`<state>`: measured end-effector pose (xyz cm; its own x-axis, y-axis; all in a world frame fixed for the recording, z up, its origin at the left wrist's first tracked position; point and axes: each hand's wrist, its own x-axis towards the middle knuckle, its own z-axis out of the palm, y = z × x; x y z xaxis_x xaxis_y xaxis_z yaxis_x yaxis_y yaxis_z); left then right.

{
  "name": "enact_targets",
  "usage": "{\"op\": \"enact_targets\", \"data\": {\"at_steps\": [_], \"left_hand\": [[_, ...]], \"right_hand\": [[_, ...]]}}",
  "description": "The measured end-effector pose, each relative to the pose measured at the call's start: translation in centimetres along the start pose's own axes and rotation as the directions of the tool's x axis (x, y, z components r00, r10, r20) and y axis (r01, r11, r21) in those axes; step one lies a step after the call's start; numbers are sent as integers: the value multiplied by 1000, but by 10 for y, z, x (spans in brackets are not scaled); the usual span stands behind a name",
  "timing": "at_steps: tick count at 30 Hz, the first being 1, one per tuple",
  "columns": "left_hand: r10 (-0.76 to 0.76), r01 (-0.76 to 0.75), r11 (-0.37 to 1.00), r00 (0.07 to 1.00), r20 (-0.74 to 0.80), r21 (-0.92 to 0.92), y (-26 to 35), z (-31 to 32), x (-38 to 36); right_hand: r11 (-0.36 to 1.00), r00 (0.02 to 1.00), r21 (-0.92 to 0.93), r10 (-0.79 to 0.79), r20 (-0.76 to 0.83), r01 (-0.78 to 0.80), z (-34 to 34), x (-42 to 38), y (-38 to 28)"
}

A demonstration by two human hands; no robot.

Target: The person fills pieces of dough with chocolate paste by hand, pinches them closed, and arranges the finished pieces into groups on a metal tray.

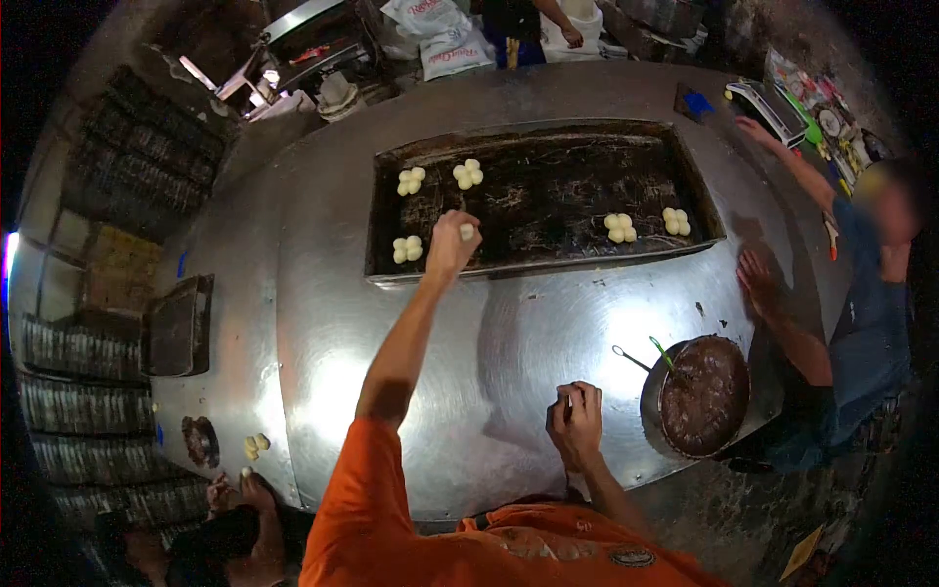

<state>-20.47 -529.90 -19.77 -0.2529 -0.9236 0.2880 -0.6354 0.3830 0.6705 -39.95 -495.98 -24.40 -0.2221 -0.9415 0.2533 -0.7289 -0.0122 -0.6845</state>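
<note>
My left hand (452,247) reaches over the front left part of a large dark baking tray (548,264), its fingers closed around pale dough (467,232). Clusters of small round dough balls sit in the tray: one (411,181) at the back left, another (468,174) beside it, and one (408,249) at the front left. Towards the tray's right end lie two more clusters, one (620,228) left of the other (676,221). Near the table's front edge, my right hand (579,421) is held with curled fingers; whatever is inside them, if anything, is hidden.
A round pan of brown filling (706,396) with green-handled tools stands at the right. One co-worker (861,313) leans on the table there, near a scale (770,112). Another person's hands (256,491) hold dough at lower left, by dough pieces (256,445). A smaller tray (178,328) lies left.
</note>
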Motion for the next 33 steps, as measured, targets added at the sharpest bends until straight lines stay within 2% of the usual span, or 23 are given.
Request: {"op": "enact_targets", "data": {"at_steps": [1, 4, 5, 6, 8, 9, 10, 12, 13, 16, 18, 20, 21, 22, 24, 25, 26, 28, 29, 30, 32, 33], "left_hand": [[-2, -5, 997, 995, 99, 72, -18, 6, 12], [-92, 81, 994, 981, 173, 67, -60, 41, 26], [-98, -27, 933, 941, 325, 358, -64, 47, 22], [-104, -22, 934, 938, 330, 355, -69, 54, 19], [-403, 56, 749, 828, 389, 660, -9, 25, 24], [-478, 136, 745, 792, 380, 652, -7, 20, 35], [-485, 139, 742, 786, 382, 656, -17, 21, 42], [-424, 337, 880, 876, 232, 334, -42, 27, 58], [-448, 385, 887, 850, 276, 256, -51, 30, 69], [-422, 390, 907, 855, 302, 161, -76, 54, 92], [-426, 389, 904, 857, 289, 177, -90, 75, 110], [-443, 416, 893, 880, 170, 173, -86, 89, 128], [-427, 417, 897, 903, 51, 145, -82, 99, 135], [-430, 420, 897, 901, 54, 137, -87, 106, 141], [-242, 248, 963, 968, -65, 107, -100, 112, 155], [-101, 129, 957, 988, -119, 258, -107, 114, 160], [13, 14, 942, 997, -78, 336, -116, 107, 170], [108, -87, 977, 989, -97, 195, -119, 97, 178], [245, -215, 963, 950, -194, 164, -115, 90, 179], [239, -210, 964, 952, -188, 164, -109, 89, 178], [158, -111, 983, 919, -360, 149, -108, 91, 178], [144, -123, 986, 970, -198, 111, -133, 99, 176]], "right_hand": [[1000, 1000, 9, 25, 1, -25, -1, 2, -2], [998, 996, -14, 56, 63, -55, -4, 3, -2], [999, 998, -2, 45, 36, -45, -3, 4, -3], [999, 998, -4, 49, 43, -49, -2, 3, -1], [999, 998, -4, 41, 45, -41, -1, 1, 4], [999, 998, -1, 46, 51, -46, 0, 1, 4], [998, 995, -6, 68, 75, -68, -1, 2, 3], [996, 991, -11, 87, 99, -86, -2, 3, 1], [996, 991, -27, 84, 99, -82, -3, 3, 1], [997, 994, -66, 54, 92, -48, 2, 1, 5], [996, 995, -75, 56, 86, -50, 5, -1, 8], [996, 993, -54, 80, 81, -76, 0, 1, 5], [994, 991, -73, 91, 97, -85, 1, 1, 6], [991, 988, -91, 105, 115, -95, 1, 0, 8], [991, 989, -111, 87, 123, -73, 3, 0, 11], [991, 987, -105, 93, 127, -80, 2, 0, 11], [991, 986, -97, 102, 132, -89, 2, -1, 12], [990, 986, -103, 107, 131, -94, 3, -5, 15], [991, 987, -104, 102, 124, -90, 4, -6, 16], [990, 986, -102, 107, 130, -94, 4, -7, 16], [986, 979, -102, 145, 141, -132, 4, -6, 13], [987, 979, -98, 143, 147, -129, 4, -5, 11]]}}
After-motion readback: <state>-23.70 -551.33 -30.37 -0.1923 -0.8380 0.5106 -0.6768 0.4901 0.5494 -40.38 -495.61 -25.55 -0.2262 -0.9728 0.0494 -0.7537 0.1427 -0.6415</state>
